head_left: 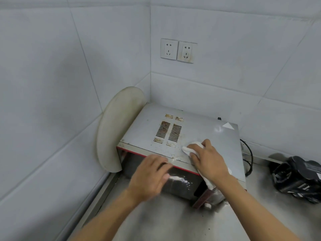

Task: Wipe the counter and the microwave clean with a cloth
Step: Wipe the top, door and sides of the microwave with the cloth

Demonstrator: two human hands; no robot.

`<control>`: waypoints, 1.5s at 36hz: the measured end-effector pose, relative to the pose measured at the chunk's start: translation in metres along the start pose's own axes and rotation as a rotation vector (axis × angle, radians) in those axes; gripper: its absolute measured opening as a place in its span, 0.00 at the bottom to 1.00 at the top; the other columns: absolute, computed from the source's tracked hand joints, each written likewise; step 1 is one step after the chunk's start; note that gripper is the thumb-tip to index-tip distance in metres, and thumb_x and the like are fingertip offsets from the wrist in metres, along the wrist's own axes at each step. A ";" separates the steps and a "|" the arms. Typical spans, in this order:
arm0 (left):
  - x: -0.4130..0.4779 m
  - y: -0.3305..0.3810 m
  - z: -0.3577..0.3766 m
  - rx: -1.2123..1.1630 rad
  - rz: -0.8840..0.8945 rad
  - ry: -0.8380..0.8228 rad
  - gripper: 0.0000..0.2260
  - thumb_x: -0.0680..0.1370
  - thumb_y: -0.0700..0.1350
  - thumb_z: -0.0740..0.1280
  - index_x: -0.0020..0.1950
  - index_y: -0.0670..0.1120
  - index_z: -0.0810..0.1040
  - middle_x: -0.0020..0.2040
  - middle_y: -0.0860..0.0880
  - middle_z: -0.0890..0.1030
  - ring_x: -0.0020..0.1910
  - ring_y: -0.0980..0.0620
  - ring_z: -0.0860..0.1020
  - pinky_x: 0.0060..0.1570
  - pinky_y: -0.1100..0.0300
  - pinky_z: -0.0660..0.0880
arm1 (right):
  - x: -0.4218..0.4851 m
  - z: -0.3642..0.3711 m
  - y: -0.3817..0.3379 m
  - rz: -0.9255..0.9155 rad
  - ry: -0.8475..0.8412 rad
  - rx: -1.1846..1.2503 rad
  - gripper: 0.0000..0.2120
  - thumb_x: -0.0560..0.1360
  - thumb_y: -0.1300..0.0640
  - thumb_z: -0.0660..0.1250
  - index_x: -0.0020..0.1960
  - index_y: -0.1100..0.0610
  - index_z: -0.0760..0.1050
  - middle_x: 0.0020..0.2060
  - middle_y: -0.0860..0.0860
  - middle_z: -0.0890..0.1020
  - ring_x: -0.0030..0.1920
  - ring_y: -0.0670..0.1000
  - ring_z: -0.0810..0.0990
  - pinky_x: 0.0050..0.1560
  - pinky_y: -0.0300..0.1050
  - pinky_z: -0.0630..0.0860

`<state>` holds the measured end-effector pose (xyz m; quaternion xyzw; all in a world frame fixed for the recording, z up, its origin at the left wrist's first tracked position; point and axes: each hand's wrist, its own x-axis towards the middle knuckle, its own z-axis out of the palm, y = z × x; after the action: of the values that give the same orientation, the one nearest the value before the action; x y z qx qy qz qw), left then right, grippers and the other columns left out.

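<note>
Right hand (208,160) grips cloth (192,147) (white) atop microwave (205,131).

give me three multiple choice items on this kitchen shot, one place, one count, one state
1. Where is the cloth? A on the microwave's top; B in a sink; C on the floor.
2. How many wall sockets? A one; B two; C three.
3. What is the right hand doing? A hanging idle; B gripping the cloth; C holding a plug.
Answers: 1 A, it lies beside the vents; 2 B, two sit side by side on the tiles; 3 B, its fingers curl over the cloth.
</note>
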<state>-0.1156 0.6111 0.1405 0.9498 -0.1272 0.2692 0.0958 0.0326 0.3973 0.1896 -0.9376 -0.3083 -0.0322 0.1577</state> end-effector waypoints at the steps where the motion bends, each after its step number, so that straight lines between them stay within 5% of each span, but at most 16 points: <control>1: 0.001 -0.015 -0.003 0.020 -0.031 0.019 0.15 0.84 0.49 0.60 0.64 0.44 0.79 0.62 0.47 0.77 0.62 0.48 0.74 0.66 0.51 0.72 | 0.002 -0.001 -0.001 0.005 -0.011 -0.003 0.14 0.83 0.44 0.60 0.68 0.41 0.74 0.52 0.49 0.67 0.43 0.51 0.72 0.40 0.45 0.74; 9: 0.041 -0.109 -0.016 0.131 -0.209 -0.101 0.18 0.87 0.54 0.54 0.65 0.50 0.79 0.65 0.47 0.77 0.65 0.46 0.72 0.68 0.47 0.71 | 0.016 -0.003 -0.002 0.072 -0.004 0.040 0.14 0.83 0.42 0.60 0.67 0.39 0.73 0.51 0.47 0.68 0.43 0.48 0.73 0.40 0.43 0.70; 17: 0.046 -0.121 -0.013 0.071 -0.203 -0.214 0.21 0.86 0.55 0.50 0.65 0.53 0.80 0.62 0.53 0.79 0.62 0.51 0.72 0.73 0.44 0.65 | 0.006 0.003 -0.001 0.023 0.011 0.022 0.15 0.83 0.42 0.60 0.67 0.40 0.74 0.52 0.48 0.68 0.43 0.50 0.74 0.41 0.44 0.77; 26: 0.045 -0.124 -0.011 0.035 -0.198 -0.236 0.21 0.86 0.55 0.49 0.67 0.51 0.78 0.65 0.50 0.78 0.64 0.49 0.73 0.63 0.48 0.72 | 0.050 0.006 -0.003 0.133 0.051 0.021 0.15 0.83 0.44 0.61 0.68 0.43 0.74 0.53 0.52 0.68 0.44 0.56 0.78 0.45 0.51 0.80; 33: 0.045 -0.126 -0.009 0.042 -0.189 -0.235 0.21 0.86 0.54 0.49 0.67 0.51 0.78 0.65 0.50 0.78 0.63 0.47 0.74 0.61 0.47 0.74 | 0.013 -0.003 0.005 -0.093 -0.070 0.062 0.15 0.82 0.44 0.63 0.69 0.39 0.74 0.53 0.48 0.68 0.41 0.49 0.73 0.43 0.45 0.74; 39: 0.045 -0.125 -0.010 0.038 -0.184 -0.235 0.20 0.86 0.54 0.49 0.66 0.50 0.78 0.65 0.49 0.78 0.62 0.47 0.73 0.61 0.47 0.74 | 0.050 0.005 -0.004 0.121 0.048 0.044 0.14 0.83 0.46 0.61 0.67 0.43 0.75 0.51 0.50 0.68 0.42 0.55 0.77 0.43 0.48 0.77; 47: 0.046 -0.126 -0.010 0.045 -0.175 -0.221 0.20 0.86 0.53 0.50 0.66 0.50 0.79 0.64 0.49 0.79 0.61 0.47 0.74 0.59 0.48 0.74 | -0.010 -0.003 -0.007 -0.181 -0.152 0.084 0.15 0.82 0.43 0.61 0.68 0.35 0.72 0.55 0.47 0.67 0.46 0.49 0.76 0.45 0.45 0.77; 54: 0.046 -0.125 -0.010 0.051 -0.182 -0.237 0.21 0.86 0.54 0.48 0.66 0.50 0.79 0.64 0.49 0.79 0.62 0.46 0.74 0.59 0.47 0.74 | 0.036 0.005 -0.006 0.120 0.035 0.057 0.15 0.82 0.45 0.62 0.68 0.42 0.75 0.52 0.51 0.69 0.42 0.55 0.79 0.45 0.53 0.81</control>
<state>-0.0458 0.7233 0.1592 0.9847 -0.0441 0.1484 0.0797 0.0580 0.4237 0.1922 -0.9489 -0.2495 -0.0302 0.1911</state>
